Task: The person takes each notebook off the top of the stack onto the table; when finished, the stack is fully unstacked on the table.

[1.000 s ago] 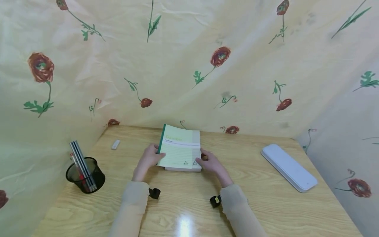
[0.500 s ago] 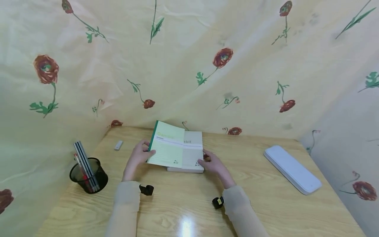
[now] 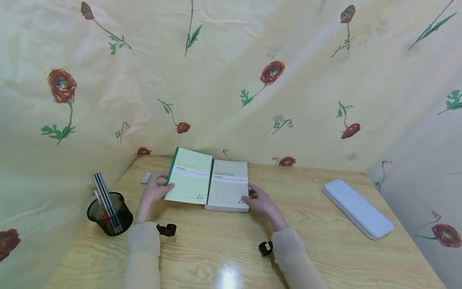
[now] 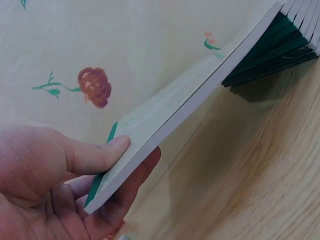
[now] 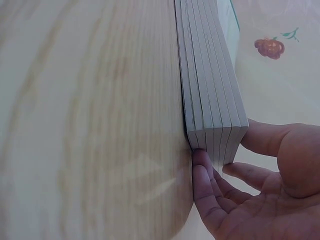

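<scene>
My left hand pinches the green-spined left edge of a pale green notebook, thumb on the cover and fingers beneath. In the left wrist view this notebook slopes, its held edge off the table and its far edge by the stack. To its right a stack of notebooks lies on the table, a grey cover marked "Gambit" on top. My right hand holds the stack's right side, thumb at the top cover's edge and fingers low against the page edges, as the right wrist view shows.
On the wooden table, a black mesh pen cup with several pencils stands at left. A small white eraser-like block lies behind it. A long white case lies at right. Floral cloth hangs behind.
My left hand has moved left with the pale green notebook, off the top of the stack, uncovering the grey cover. The right hand has kept its hold on the stack.
</scene>
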